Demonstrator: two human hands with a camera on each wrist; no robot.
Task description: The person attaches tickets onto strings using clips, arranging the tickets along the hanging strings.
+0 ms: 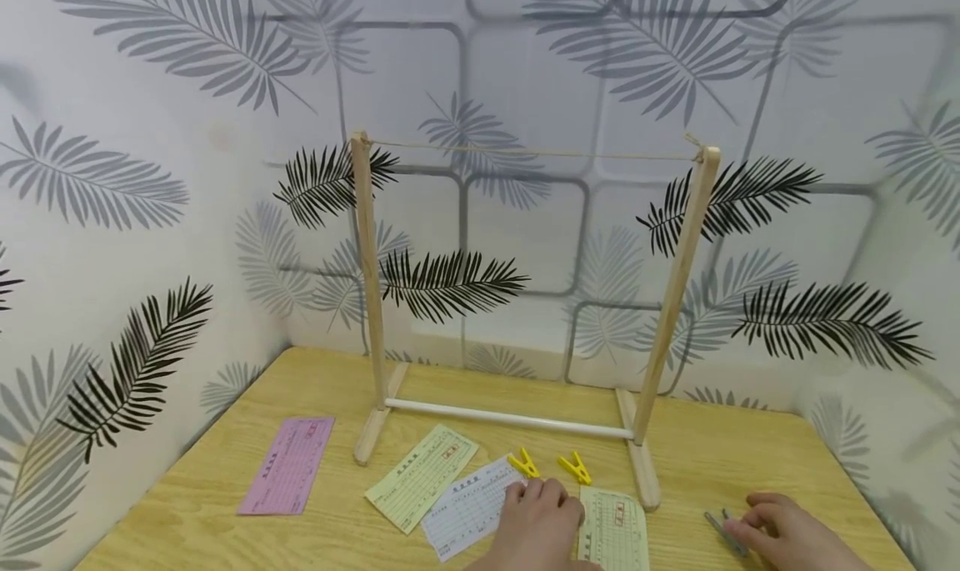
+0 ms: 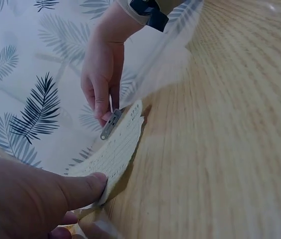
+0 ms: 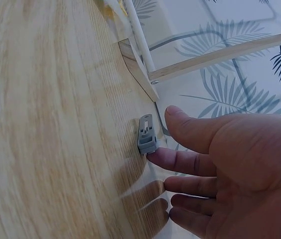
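My left hand [image 1: 536, 525] pinches a pale yellow printed slip [image 1: 615, 533] at its left edge. In the left wrist view the thumb lies on top of the slip, and its far edge bends up off the table. Farther right, my right hand [image 1: 787, 533] is beside a small grey stapler [image 1: 725, 533] on the table. The right wrist view shows the index fingertip at the end of the stapler [image 3: 146, 134], with the thumb spread away from it. Just beyond the left hand lie two yellow clips [image 1: 523, 463]. A white slip [image 1: 472, 508] lies partly beneath that hand.
Behind the slips stands a wooden frame [image 1: 678, 292] with a string [image 1: 532, 152] across its top and a white bar [image 1: 510, 419] low down. Another yellow slip [image 1: 422, 478] overlaps the white one. A pink slip [image 1: 287, 467] lies at the left of the table [image 1: 180, 525].
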